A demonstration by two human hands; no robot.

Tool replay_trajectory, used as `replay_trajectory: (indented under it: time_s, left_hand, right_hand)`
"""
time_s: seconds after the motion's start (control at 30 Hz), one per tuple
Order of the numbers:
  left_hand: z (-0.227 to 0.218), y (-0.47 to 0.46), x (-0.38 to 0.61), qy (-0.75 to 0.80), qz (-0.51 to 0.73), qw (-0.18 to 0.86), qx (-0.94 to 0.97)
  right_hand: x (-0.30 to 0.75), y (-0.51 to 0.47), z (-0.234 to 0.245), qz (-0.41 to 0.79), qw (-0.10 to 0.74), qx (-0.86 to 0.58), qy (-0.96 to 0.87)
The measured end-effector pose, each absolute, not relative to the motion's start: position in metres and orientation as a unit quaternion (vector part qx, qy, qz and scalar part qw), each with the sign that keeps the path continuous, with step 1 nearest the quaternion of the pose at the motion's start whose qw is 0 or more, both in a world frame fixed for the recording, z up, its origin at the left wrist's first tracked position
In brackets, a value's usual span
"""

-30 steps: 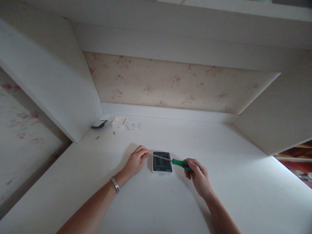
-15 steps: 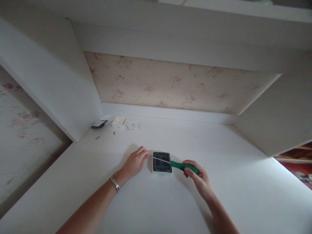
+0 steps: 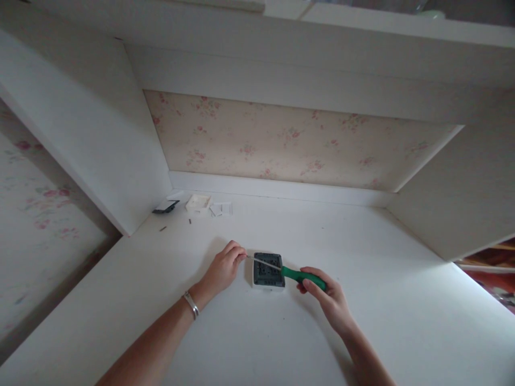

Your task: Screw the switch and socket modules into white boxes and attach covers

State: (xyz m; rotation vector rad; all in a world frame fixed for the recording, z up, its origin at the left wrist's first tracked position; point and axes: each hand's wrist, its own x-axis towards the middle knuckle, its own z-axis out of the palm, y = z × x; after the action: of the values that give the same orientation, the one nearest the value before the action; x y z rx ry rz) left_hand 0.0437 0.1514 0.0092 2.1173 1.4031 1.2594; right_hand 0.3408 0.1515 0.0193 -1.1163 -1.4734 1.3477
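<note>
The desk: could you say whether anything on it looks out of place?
Yes. The switch module lies dark back up under the green screwdriver held by the right hand; the left hand is at its tip. Loose parts lie scattered back left: white frame, white plates, two dark bits.

R hand [image 3: 330, 301] w/ screwdriver [image 3: 302, 277] over switch plate [image 3: 265, 275]

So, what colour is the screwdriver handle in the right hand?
Green; the screwdriver handle in the right hand shows best in head view.

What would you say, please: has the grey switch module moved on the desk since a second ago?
No. The switch module keeps its place relative to the loose screws; only the camera shifted.
</note>
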Motion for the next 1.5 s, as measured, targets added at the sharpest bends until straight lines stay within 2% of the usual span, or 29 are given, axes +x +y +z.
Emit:
replay_trajectory:
  time_s: [0.4,0.97,1.5]
  left_hand:
    - [0.009,0.15,0.044,0.495,0.419,0.156,0.745]
    - [0.008,0.151,0.043,0.489,0.435,0.141,0.743]
    - [0.006,0.15,0.045,0.53,0.43,0.208,0.701]
  right_hand:
    - [0.339,0.151,0.019,0.541,0.407,-0.438,-0.591]
    - [0.337,0.149,0.023,0.476,0.402,-0.438,-0.648]
    - [0.348,0.158,0.006,0.536,0.487,-0.438,-0.532]
